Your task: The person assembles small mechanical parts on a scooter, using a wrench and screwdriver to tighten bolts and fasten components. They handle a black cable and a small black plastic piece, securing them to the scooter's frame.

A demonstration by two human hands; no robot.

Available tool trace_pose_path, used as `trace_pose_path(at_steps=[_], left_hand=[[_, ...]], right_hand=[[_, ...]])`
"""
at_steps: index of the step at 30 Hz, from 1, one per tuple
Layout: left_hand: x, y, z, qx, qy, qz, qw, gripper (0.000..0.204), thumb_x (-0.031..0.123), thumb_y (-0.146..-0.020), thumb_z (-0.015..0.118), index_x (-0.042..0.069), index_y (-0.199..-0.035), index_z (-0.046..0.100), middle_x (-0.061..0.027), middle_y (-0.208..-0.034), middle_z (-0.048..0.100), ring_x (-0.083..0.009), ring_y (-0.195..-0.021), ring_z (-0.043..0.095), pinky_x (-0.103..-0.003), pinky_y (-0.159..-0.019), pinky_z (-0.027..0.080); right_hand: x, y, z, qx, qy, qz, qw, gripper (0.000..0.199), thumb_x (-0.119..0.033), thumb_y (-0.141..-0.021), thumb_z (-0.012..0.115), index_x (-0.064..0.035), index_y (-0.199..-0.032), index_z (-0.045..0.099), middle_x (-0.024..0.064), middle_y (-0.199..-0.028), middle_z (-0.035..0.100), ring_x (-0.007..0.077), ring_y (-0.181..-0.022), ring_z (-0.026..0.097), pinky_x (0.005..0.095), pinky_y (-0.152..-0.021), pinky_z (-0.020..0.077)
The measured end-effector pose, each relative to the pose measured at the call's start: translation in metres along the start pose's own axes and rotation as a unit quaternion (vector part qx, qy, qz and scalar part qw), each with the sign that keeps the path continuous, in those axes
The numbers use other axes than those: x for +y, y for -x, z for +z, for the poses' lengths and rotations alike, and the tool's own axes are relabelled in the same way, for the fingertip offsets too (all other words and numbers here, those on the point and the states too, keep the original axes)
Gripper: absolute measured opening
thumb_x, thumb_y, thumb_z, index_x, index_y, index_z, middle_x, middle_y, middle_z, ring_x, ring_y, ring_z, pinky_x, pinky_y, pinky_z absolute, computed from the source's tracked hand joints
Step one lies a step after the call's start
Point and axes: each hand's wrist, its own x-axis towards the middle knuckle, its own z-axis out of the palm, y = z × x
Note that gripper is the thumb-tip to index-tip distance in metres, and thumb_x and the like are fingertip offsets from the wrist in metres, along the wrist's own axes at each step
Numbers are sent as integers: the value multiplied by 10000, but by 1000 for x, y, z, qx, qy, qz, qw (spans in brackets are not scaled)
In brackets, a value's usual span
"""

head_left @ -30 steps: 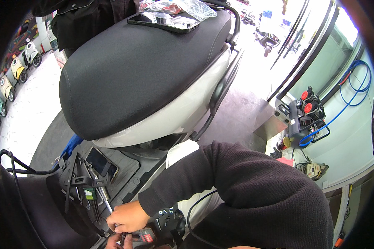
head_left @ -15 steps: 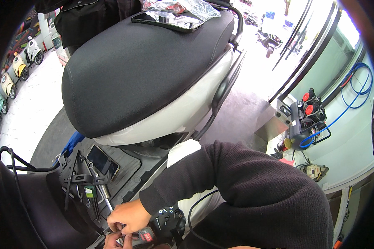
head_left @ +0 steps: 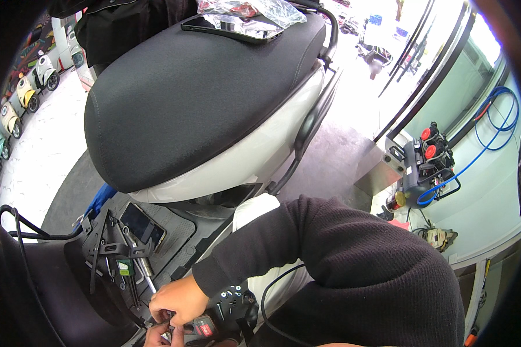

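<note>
At the lower edge my right hand [head_left: 180, 301], in a dark knit sleeve, is closed with its fingertips pinched together. Just below it, partly cut off by the picture's edge, my left hand [head_left: 163, 336] is closed too, its fingers meeting those of the right. Whatever small thing lies between them is hidden by the fingers. A black and red block [head_left: 204, 326], perhaps a tool's battery, sits right beside both hands. Several loose bolts and washers [head_left: 228, 294] lie on a dark surface to the right. A long silver-handled tool [head_left: 147, 269] reaches toward my right hand from the footboard.
A scooter with a black seat [head_left: 202, 98] and white side panel [head_left: 231, 162] fills the middle. On its footboard [head_left: 182, 225] lie a phone [head_left: 143, 224], a black bracket [head_left: 118, 250] and several tools. An air compressor [head_left: 425, 168] with a blue hose [head_left: 466, 168] stands at right.
</note>
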Motion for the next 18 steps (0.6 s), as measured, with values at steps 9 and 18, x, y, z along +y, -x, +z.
trace_pose_path(at_steps=[9, 18], left_hand=[[1, 1, -2, -2, 3, -5, 1000, 287, 170, -899, 881, -28, -1080, 777, -68, -889, 737, -143, -708, 585, -304, -652, 496], [-2, 1, 1, 4, 21, 10, 1000, 271, 153, -903, 871, -24, -1079, 768, -67, -883, 733, -141, -696, 580, -301, -644, 494]], right_hand=[[-3, 0, -1, -14, -47, 30, 998, 297, -153, -951, 658, 42, -1174, 668, 218, -1062, 750, 389, -1023, 729, 463, -878, 581], [2, -1, 4, 17, -61, 34, 997, 309, -155, -889, 700, 52, -1118, 715, 211, -1027, 759, 347, -985, 745, 434, -858, 588]])
